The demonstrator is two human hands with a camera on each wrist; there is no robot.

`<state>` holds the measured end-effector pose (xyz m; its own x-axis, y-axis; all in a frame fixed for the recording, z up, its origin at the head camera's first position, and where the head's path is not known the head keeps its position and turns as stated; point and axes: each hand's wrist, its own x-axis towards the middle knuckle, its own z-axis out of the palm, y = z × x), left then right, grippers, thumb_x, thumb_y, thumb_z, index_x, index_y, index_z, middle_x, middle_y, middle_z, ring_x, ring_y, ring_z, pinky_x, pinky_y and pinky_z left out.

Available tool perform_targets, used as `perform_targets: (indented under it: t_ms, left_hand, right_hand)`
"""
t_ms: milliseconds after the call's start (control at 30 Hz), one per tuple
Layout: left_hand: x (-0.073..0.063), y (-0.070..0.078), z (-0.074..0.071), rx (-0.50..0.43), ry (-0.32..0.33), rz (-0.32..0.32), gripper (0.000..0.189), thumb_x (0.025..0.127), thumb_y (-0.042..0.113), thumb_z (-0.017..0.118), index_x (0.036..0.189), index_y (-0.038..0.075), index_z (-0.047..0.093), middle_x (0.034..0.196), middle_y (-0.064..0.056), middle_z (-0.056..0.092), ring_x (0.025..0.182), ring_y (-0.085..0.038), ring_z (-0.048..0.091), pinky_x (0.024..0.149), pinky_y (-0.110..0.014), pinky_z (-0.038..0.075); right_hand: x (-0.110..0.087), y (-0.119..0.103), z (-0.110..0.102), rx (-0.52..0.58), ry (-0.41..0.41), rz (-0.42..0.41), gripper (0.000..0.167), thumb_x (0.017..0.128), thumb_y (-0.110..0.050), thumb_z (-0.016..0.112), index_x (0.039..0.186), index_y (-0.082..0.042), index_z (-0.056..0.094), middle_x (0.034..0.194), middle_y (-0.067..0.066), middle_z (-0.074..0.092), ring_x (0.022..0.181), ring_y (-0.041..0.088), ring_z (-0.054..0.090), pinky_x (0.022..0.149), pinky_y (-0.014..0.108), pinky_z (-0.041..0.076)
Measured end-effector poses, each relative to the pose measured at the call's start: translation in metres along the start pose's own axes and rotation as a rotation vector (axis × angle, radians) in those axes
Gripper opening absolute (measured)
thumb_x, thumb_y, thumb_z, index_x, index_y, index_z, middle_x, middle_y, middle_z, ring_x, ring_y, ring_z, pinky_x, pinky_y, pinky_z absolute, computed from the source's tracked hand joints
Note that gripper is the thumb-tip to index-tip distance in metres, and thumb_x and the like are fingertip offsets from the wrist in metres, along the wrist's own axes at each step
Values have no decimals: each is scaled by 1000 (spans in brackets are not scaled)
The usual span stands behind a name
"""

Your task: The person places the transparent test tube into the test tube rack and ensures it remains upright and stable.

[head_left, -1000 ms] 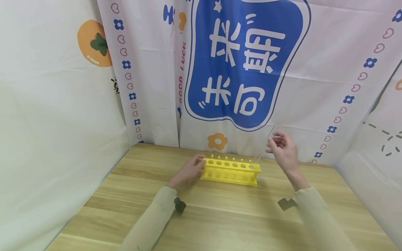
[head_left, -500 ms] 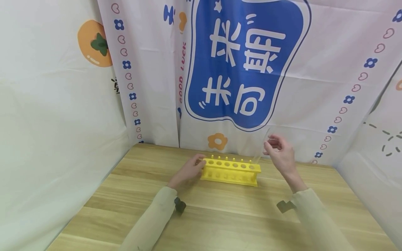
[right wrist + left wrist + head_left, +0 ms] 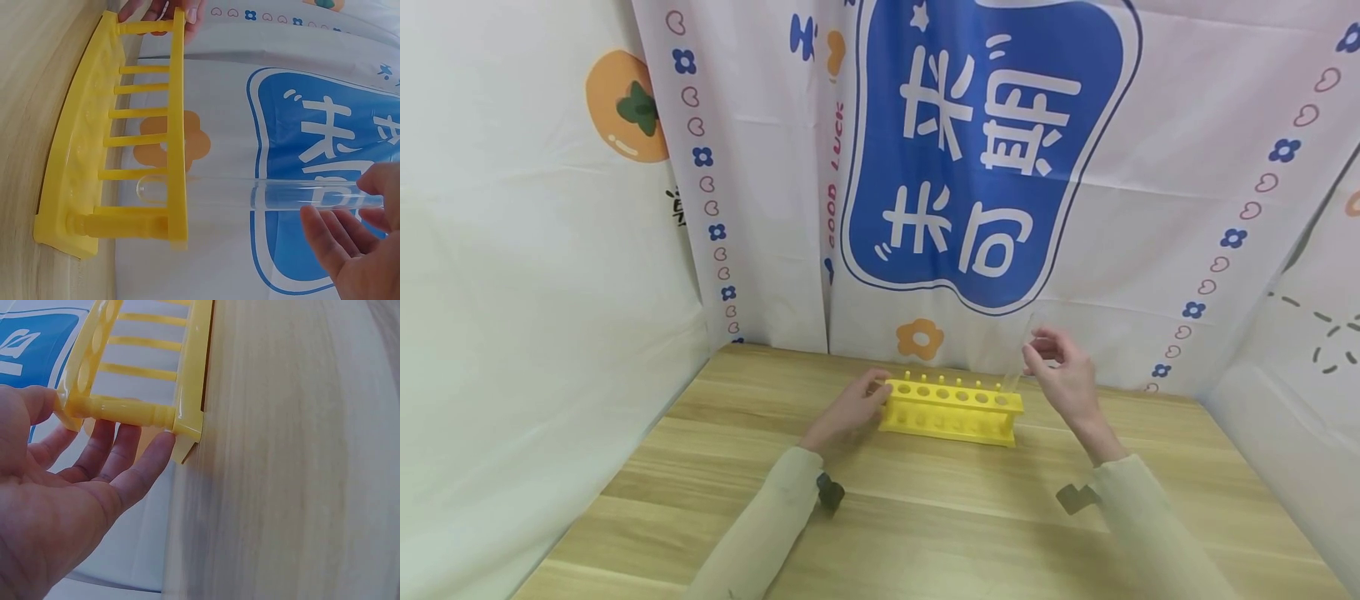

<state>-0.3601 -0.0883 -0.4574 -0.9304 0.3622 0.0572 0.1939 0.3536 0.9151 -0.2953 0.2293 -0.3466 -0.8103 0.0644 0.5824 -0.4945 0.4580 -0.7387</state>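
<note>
A yellow test tube rack (image 3: 951, 433) stands on the table, with a row of round holes in its top plate and several pegs behind them. My left hand (image 3: 852, 407) grips its left end; in the left wrist view the thumb lies at the top plate and fingers touch the end post (image 3: 131, 412). My right hand (image 3: 1066, 379) pinches a clear glass test tube (image 3: 281, 194) near its upper end. The tube slants down to the rack's right end. Its rounded tip shows below the top plate level in the right wrist view; whether it is inside a hole or behind cannot be told.
The wooden table (image 3: 880, 533) reaches back to a printed white curtain (image 3: 775, 250) close behind the rack. White cloth walls (image 3: 535, 333) stand on the left and right sides.
My right hand has moved a little left and down with the test tube, which now stands somewhat steeper at the rack's right end. My left hand and the rack have stayed put.
</note>
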Motion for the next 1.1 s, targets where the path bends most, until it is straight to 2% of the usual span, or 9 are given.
perform_targets:
  t_ms: [67,367,667,800,933,1100]
  left_hand:
    - [2,-4,0,15,-1,-3,43,104,33,47,141,13,45,123,-16,59,106,-33,62,85,-44,59]
    - [3,-5,-2,13,-9,-2,43,104,33,46,142,13,44,123,-16,59,105,-30,62,84,-44,60]
    - [3,-6,-3,31,-8,-1,43,104,35,46,142,14,44,123,-15,59,104,-30,63,85,-43,59]
    - [4,-8,-2,32,-19,5,45,104,37,46,142,13,44,123,-16,59,100,-29,64,85,-44,59]
    - [3,-7,-1,34,-15,6,46,104,38,45,142,13,43,122,-16,60,96,-28,65,85,-44,59]
    - [2,-5,-1,28,-13,6,46,104,37,46,143,12,43,122,-16,60,99,-28,64,85,-45,59]
  right_hand:
    - [-1,0,1,2,-2,-1,30,89,3,64,117,13,57,100,32,66,73,4,63,63,25,61]
    - [-7,-2,7,-30,-16,8,30,90,2,65,117,12,58,101,31,66,73,1,62,64,14,57]
    - [-8,6,13,-89,-22,-48,30,89,2,66,117,11,59,98,29,68,74,7,63,65,8,54]
    - [-7,22,16,-108,-15,-61,30,89,2,67,117,10,59,96,27,69,75,10,64,64,8,54]
    - [-6,45,19,-107,-18,-57,32,89,-2,68,119,7,60,98,25,70,78,7,63,65,6,53]
    - [-6,54,19,-99,-14,-67,31,89,-7,70,118,4,62,96,22,71,78,8,64,66,7,54]
